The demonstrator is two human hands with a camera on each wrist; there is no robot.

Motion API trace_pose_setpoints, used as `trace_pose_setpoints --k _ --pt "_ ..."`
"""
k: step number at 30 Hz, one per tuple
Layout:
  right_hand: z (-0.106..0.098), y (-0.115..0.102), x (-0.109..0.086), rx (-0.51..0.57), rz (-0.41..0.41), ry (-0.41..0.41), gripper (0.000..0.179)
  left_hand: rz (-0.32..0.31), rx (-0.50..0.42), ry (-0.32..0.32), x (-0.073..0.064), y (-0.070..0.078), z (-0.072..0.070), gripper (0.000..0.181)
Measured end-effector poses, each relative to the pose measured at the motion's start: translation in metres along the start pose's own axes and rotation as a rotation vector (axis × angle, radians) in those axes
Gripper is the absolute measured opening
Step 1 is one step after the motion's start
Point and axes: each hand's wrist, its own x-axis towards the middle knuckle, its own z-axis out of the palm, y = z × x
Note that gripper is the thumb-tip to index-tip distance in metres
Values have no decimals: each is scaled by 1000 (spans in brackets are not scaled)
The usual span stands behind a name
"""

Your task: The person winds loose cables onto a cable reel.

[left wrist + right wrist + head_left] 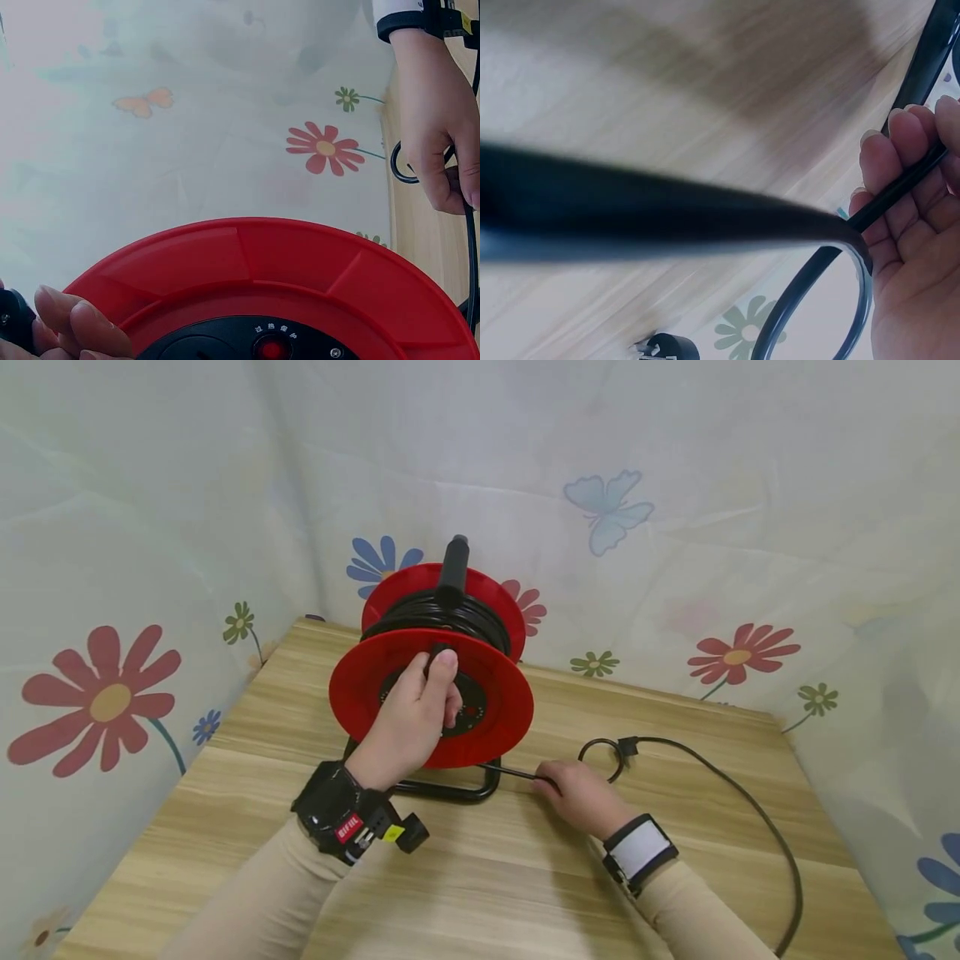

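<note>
A red-and-black cable reel (498, 693) stands on a wood-grain table (465, 881), toward its far side and slightly left of centre in the head view, with a black tubular stand (450, 792) resting on the tabletop beneath it. Between its two red discs lie many turns of wound black cable (480, 618), and a black carrying handle (453, 568) rises above them. The left hand (412, 706) is in front of the near disc, its fingers curled around a black winding knob (437, 654) with the thumb uppermost. Behind this hand sits a round black socket panel (472, 706); the left wrist view shows a red button (274, 347) on it. Low to the right of the reel, the right hand (585, 797) grips the black power cord (513, 772), which runs from under the disc to the fingers; in the right wrist view the cord crosses the curled fingers. Just beyond this hand the cord makes a small loop, with a black plug (629, 747) at the loop's right edge, and a long stretch curves away to the right and toward the person. Devices are strapped at both wrists, over beige sleeves (255, 889). Pale wall sheeting (480, 435) printed with flowers and a blue butterfly (609, 512) surrounds the table.
</note>
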Motion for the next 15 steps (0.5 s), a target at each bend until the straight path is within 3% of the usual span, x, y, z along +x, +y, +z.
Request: trace_pose_setpoints --k 6,15 --pt "-1 1 -1 -51 -26 19 6 6 3 1 2 0 0 37" --pt "-22 12 -21 -243 -166 139 8 -10 12 -4 2 1 -2 37"
